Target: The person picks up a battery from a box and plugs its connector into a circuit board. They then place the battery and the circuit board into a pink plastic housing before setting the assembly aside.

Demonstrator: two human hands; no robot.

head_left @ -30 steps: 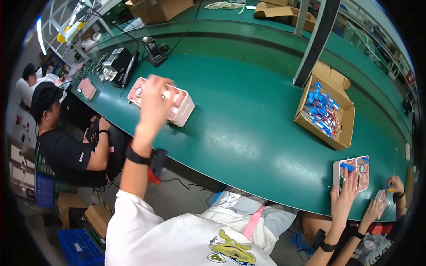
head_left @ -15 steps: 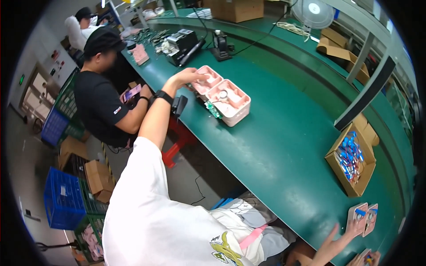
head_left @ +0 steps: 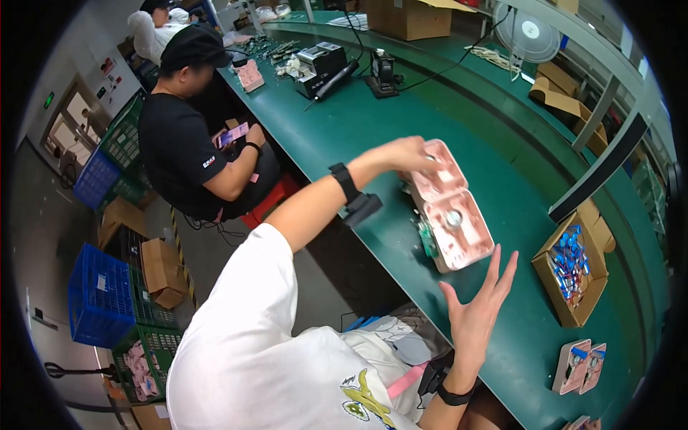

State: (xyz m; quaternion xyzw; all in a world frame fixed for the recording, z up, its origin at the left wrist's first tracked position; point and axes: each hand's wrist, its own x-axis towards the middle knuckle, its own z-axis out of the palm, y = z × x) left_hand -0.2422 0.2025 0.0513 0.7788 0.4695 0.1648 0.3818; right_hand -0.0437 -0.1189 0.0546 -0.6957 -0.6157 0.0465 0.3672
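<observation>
An opened pink plastic case point(head_left: 469, 251) lies on the green bench in front of me, its two hinged halves spread apart. A round silvery part point(head_left: 454, 218) sits in its nearer half. Beside that half hangs a small green circuit board point(head_left: 428, 238), blurred. My left hand point(head_left: 410, 155) is closed on the farther half, its fingers reaching over the edge into the hollow. Near the opposite end of the case, my right hand point(head_left: 478, 308) holds nothing, fingers spread and thumb apart.
A cardboard box point(head_left: 573, 276) of blue cylindrical parts with wires stands at the right. Past it lies another opened pink case point(head_left: 573, 365) with blue parts. A seated person point(head_left: 186, 136) holds a phone at the left. A black device point(head_left: 382, 75) stands farther back.
My left hand has brought the pink case to the right and nearer along the bench. My right hand has come from the other pink case at lower right to beside this one.
</observation>
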